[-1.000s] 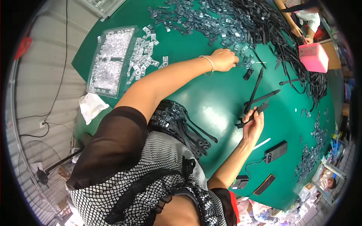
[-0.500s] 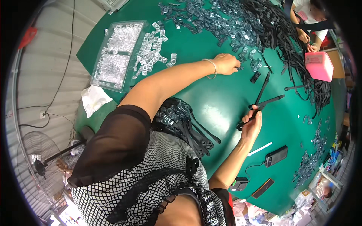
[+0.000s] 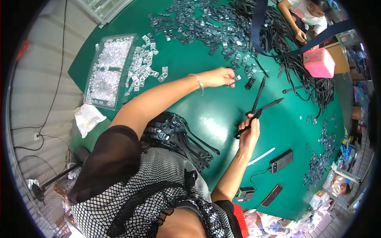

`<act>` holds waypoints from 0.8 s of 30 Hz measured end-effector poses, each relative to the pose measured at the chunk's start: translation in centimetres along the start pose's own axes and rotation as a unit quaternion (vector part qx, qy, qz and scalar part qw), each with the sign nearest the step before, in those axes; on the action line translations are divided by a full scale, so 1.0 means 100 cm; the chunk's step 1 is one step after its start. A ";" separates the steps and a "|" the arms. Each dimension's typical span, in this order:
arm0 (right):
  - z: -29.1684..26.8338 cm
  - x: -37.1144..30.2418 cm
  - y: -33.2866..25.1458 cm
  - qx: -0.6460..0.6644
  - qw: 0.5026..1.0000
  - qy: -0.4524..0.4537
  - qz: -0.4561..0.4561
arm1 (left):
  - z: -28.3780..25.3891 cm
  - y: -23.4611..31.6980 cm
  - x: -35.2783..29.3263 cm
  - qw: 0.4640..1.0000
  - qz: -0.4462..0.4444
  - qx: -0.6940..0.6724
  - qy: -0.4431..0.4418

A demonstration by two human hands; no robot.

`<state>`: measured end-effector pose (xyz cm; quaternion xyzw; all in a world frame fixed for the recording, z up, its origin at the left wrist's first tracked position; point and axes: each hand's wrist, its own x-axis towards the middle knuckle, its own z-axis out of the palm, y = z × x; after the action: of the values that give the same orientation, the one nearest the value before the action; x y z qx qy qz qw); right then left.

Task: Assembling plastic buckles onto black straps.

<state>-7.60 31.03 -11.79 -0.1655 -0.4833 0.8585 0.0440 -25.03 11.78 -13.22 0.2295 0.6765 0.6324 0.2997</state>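
Note:
Between the fingertips of my left hand (image 3: 219, 77) is a small translucent plastic buckle (image 3: 237, 78), pinched just above the green table. A dark buckle (image 3: 250, 83) lies on the table to the right of those fingers. My right hand (image 3: 249, 133) is closed around a black strap (image 3: 260, 95), whose two narrow ends spread apart away from me; part of the strap is hidden in the palm. Against my body at the table's near edge rests a bundle of black straps (image 3: 194, 152) with clear buckles (image 3: 160, 129) gathered at one end.
Clear pieces fill a transparent tray (image 3: 113, 104) at left, with others loose beside it. Smoky buckles (image 3: 202, 23) and black straps (image 3: 278, 35) heap at the far side. A pink container (image 3: 319, 65) stands near another person's hand (image 3: 300, 36). Two phone-like devices (image 3: 281, 160) (image 3: 272, 195) lie at right.
The view has shifted, so the table appears further left. My left hand has drawn slightly nearer, away from the buckle heap, and the pinched buckle now shows. My right hand still holds the strap.

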 end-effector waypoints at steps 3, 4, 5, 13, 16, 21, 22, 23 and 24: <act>0.006 -0.009 -0.016 -0.033 0.998 0.016 -0.048 | 0.021 0.025 -0.029 0.992 -0.035 -0.119 -0.034; 0.009 -0.012 -0.022 -0.054 0.997 0.008 -0.049 | 0.026 0.031 -0.045 0.984 -0.039 -0.173 -0.022; 0.009 -0.016 -0.029 -0.075 0.996 0.002 -0.051 | 0.031 0.035 -0.055 0.972 -0.040 -0.228 -0.026; 0.056 -0.060 -0.040 -0.206 0.975 -0.029 -0.078 | 0.083 0.073 -0.131 0.901 -0.075 -0.427 0.018; 0.074 -0.075 -0.030 -0.226 0.970 -0.039 -0.075 | 0.089 0.082 -0.147 0.882 -0.075 -0.465 0.011; 0.093 -0.092 -0.017 -0.227 0.964 -0.056 -0.128 | 0.093 0.093 -0.163 0.854 -0.078 -0.514 0.012; 0.095 -0.093 -0.017 -0.233 0.961 -0.060 -0.134 | 0.093 0.096 -0.165 0.849 -0.085 -0.521 0.019; 0.095 -0.094 -0.016 -0.247 0.956 -0.061 -0.149 | 0.094 0.096 -0.167 0.838 -0.089 -0.539 0.019; 0.095 -0.095 -0.015 -0.260 0.950 -0.062 -0.164 | 0.094 0.095 -0.169 0.832 -0.094 -0.547 0.020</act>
<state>-1.91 21.82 -3.71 -0.0362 -0.7120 0.6926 0.1097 -7.12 7.79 -2.01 -0.0491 0.2446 0.8724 0.4204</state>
